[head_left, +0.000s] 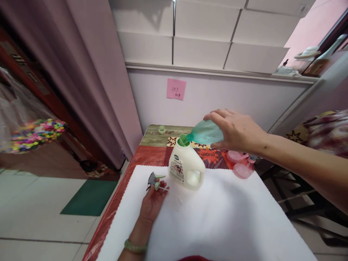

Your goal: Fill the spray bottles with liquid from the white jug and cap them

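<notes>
My right hand grips a translucent green bottle, tilted on its side. Its neck points left into the green opening at the top of a white jug. The jug stands upright, with a label on its front and a handle on its right side. Left of the jug, my left hand has its fingers closed around a grey and pale green spray trigger head, whose thin tube points right. Whether liquid is flowing from the bottle I cannot make out.
A green cap sits at the table's back left. Pink bottles lie at the right, beyond the white mat. Behind the table is a wall with a pink note. A bag of colourful pieces hangs at left.
</notes>
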A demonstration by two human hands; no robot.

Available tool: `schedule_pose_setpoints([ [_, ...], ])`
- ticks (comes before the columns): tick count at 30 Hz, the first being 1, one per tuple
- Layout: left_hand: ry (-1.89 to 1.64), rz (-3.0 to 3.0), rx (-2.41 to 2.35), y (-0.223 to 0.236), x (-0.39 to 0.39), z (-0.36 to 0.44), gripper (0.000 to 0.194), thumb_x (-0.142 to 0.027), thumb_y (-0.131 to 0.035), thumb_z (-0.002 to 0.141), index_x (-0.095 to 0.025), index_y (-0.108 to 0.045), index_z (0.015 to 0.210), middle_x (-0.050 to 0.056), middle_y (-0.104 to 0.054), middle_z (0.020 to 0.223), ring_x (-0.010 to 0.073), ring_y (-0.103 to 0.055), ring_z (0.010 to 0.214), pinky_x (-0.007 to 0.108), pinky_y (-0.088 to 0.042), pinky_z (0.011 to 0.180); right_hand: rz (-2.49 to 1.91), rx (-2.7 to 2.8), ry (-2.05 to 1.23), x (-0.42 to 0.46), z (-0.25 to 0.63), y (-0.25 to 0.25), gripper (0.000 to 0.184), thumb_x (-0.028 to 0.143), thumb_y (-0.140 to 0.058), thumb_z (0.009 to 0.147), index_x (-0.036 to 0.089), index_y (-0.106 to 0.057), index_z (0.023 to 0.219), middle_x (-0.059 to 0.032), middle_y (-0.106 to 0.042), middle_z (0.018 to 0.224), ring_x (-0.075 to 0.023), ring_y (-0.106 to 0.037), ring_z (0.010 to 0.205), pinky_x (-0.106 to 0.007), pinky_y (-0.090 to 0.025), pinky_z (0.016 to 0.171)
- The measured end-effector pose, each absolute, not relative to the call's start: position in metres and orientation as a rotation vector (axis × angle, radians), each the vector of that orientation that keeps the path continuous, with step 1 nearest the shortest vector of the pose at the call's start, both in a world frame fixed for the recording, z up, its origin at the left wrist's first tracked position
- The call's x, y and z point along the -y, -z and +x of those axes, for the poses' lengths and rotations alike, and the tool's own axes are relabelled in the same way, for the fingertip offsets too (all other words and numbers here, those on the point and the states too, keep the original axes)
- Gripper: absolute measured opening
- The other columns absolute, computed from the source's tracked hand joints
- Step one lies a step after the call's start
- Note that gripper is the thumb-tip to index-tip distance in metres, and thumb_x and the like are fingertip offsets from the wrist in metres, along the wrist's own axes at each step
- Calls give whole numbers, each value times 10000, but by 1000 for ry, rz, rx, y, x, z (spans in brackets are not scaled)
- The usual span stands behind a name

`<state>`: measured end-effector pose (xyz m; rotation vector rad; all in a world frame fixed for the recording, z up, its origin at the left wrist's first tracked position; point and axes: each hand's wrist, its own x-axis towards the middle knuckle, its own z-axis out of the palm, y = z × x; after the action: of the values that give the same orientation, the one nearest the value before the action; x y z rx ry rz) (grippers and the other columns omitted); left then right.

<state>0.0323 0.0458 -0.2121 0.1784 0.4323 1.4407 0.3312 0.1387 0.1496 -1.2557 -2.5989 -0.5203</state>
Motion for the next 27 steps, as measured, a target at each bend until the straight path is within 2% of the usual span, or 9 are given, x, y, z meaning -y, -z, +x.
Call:
schedule_pose_setpoints([
  [10, -1447, 176, -447, 211, -46, 33, 209, -257, -571, 1003, -230, -749, 1110, 97, -792, 1105, 209, -727, 1098, 448, -532, 1053, -1084, 2764, 744, -141, 315, -159, 638, 276, -788, 756, 327, -518, 1331, -84, -591, 1433, -336, -580, 1202, -324, -502, 641],
  [19, -1446, 186, -455, 213, -46, 32, 212, -250, -573, 999, -235, -743, 1126, 97, -790, 1100, 216, -734, 1080, 437, -558, 1018, -784, 2893, 813, -142, 301, -170, 502, 96, -639, 876, 329, -558, 1314, -60, -588, 1441, -303, -529, 1324, -380, -538, 870],
  [27, -1443, 191, -457, 211, -46, 32, 223, -247, -560, 1010, -224, -746, 1132, 95, -790, 1109, 205, -736, 1069, 424, -570, 999, -706, 3064, 808, -146, 285, -186, 502, 114, -594, 929, 371, -550, 1358, 16, -566, 1472, -277, -456, 1413, -440, -500, 993],
])
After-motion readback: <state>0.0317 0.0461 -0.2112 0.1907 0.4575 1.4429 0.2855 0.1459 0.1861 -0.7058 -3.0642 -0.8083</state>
